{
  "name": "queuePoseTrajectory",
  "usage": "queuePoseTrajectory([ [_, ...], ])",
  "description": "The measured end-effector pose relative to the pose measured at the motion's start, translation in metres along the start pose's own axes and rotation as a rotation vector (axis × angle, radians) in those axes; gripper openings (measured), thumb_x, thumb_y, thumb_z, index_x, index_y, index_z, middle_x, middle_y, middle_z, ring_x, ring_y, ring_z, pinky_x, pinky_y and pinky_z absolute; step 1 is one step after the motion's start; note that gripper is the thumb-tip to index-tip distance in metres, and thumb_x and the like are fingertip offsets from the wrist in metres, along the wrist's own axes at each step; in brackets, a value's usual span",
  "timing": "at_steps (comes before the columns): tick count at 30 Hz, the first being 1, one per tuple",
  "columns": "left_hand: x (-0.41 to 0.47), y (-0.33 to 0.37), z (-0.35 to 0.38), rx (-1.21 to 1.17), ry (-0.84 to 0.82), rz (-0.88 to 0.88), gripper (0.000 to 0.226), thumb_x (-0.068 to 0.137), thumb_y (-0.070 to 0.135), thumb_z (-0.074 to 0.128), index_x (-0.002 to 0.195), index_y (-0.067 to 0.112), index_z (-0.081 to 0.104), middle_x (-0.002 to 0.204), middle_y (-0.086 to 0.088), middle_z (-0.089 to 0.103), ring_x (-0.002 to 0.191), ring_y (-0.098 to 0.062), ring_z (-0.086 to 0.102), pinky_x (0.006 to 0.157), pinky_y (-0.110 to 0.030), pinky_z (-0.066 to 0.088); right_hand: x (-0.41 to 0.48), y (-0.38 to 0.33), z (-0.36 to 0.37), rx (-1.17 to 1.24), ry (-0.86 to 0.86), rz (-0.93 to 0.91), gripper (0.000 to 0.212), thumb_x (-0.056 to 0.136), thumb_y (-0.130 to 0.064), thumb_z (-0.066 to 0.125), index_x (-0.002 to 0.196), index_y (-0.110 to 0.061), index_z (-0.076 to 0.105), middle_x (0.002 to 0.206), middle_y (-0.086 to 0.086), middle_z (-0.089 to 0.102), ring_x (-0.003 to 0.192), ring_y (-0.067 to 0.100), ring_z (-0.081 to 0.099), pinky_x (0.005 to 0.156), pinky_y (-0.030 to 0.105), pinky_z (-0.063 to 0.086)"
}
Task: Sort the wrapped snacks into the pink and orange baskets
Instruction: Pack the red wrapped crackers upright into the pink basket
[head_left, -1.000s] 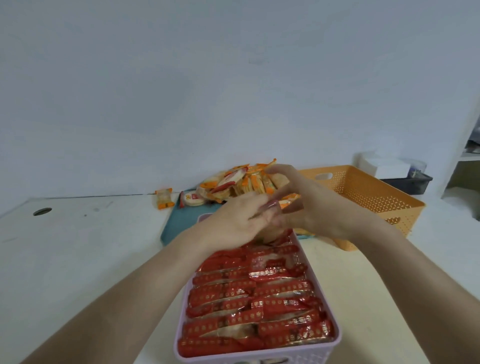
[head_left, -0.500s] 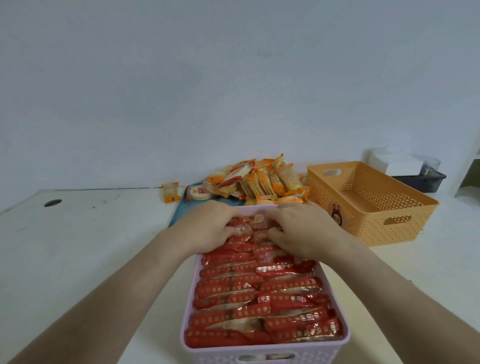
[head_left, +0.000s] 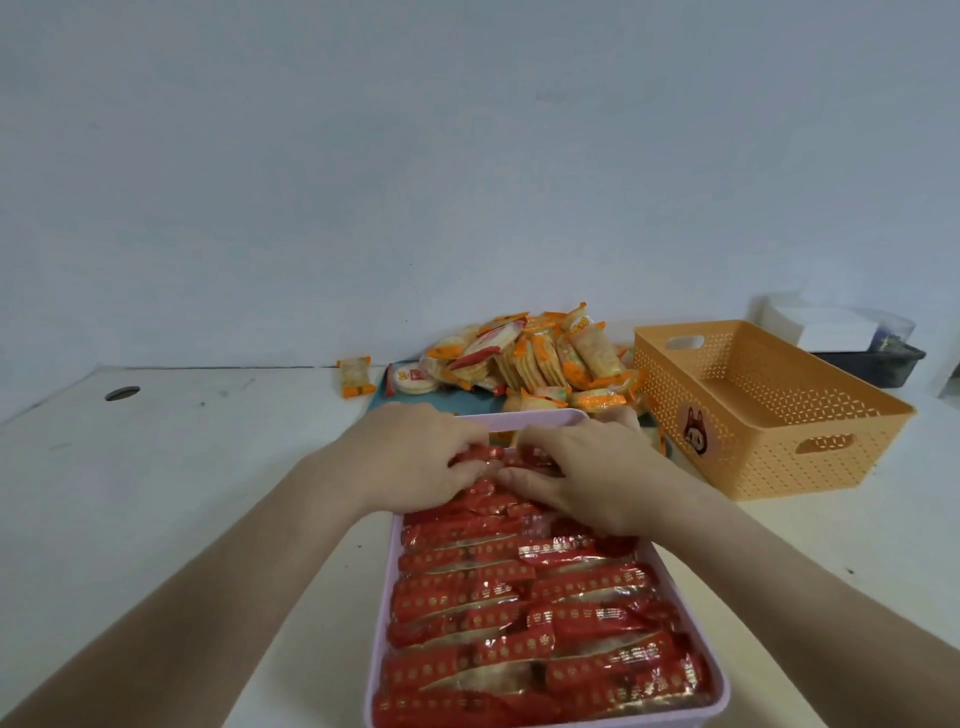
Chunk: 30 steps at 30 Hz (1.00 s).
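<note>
The pink basket (head_left: 545, 417) stands at the near edge of the table (head_left: 182, 467), its long axis running from near edge to far edge. It is packed with red-wrapped snacks (head_left: 519, 623) laid crosswise in overlapping rows. Beyond its far end, a heap of orange-wrapped snacks (head_left: 535, 358) lies on a teal tray (head_left: 457, 399) close to the far edge. One loose orange packet (head_left: 356, 376) lies on the table just left of the tray. The orange basket (head_left: 769, 415) stands to the right of the heap, set at an angle, with a cartoon sticker on its near end wall.

The table is white, with a round cable hole (head_left: 122, 393) near its far left corner. A plain pale wall (head_left: 467, 156) rises behind the far edge. At the far right a dark bin (head_left: 878, 364) carries a white box (head_left: 831, 328).

Both hands are at the far end of the pink basket. The left hand (head_left: 415, 457) has its fingers curled down onto the red-wrapped snacks and grips them. The right hand (head_left: 587, 467) meets it, fingers bent and thumb extended, pinching the same row of packets.
</note>
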<state>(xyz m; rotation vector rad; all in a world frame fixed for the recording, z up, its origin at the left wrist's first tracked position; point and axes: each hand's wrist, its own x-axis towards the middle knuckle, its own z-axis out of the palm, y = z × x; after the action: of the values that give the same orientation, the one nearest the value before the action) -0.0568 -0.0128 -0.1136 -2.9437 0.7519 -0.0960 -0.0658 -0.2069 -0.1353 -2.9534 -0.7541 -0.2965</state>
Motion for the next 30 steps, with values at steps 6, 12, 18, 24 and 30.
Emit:
queuePoseTrajectory([
  [6,-0.004,-0.019,-0.005,-0.3,-0.191,0.011,0.034,0.09,0.06,0.049,0.091,0.033,0.071,0.078,0.015,0.062,0.075,-0.004,0.058,0.072,-0.031,0.048,0.012,0.004,-0.032,0.473,-0.439,-0.07,0.033,0.096,-0.05,0.045,0.108,-0.027,0.066,0.096,-0.009,0.068,0.088,0.008,0.064,0.083,0.031,0.051],
  [12,0.014,-0.057,-0.006,-0.933,0.308,-0.151,0.011,0.081,0.029,0.075,0.091,0.034,0.076,0.088,0.012,0.072,0.079,0.001,0.062,0.075,-0.015,0.048,0.072,0.036,-0.039,0.617,0.067,0.109,0.022,0.092,-0.03,0.057,0.084,-0.016,0.072,0.082,0.003,0.072,0.087,0.023,0.068,0.08,0.041,0.053],
  [18,0.081,-0.114,0.049,-0.471,0.305,-0.447,0.033,0.084,0.011,0.058,0.11,0.028,0.069,0.106,0.001,0.07,0.099,-0.017,0.061,0.08,-0.026,0.045,0.146,0.037,0.005,0.209,-0.467,0.032,0.034,0.099,-0.026,0.043,0.122,-0.017,0.067,0.126,-0.001,0.064,0.114,0.02,0.057,0.102,0.037,0.043],
  [24,0.139,-0.145,0.099,-0.216,-0.015,-0.367,0.069,0.087,0.03,0.057,0.148,0.016,0.028,0.149,-0.012,0.035,0.139,-0.03,0.031,0.111,-0.043,0.032,0.185,0.032,0.046,-0.181,-0.571,-0.031,0.044,0.102,-0.035,0.031,0.144,-0.026,0.043,0.146,0.002,0.046,0.136,0.027,0.032,0.111,0.042,0.015],
  [30,0.152,-0.154,0.101,-0.011,-0.03,-0.387,0.065,0.091,0.057,0.045,0.142,0.02,0.029,0.121,-0.008,0.064,0.11,-0.03,0.059,0.095,-0.048,0.043,0.194,0.036,0.059,-0.243,-0.412,0.001,0.034,0.097,-0.036,0.044,0.12,-0.018,0.06,0.122,0.003,0.059,0.117,0.026,0.048,0.092,0.041,0.047],
])
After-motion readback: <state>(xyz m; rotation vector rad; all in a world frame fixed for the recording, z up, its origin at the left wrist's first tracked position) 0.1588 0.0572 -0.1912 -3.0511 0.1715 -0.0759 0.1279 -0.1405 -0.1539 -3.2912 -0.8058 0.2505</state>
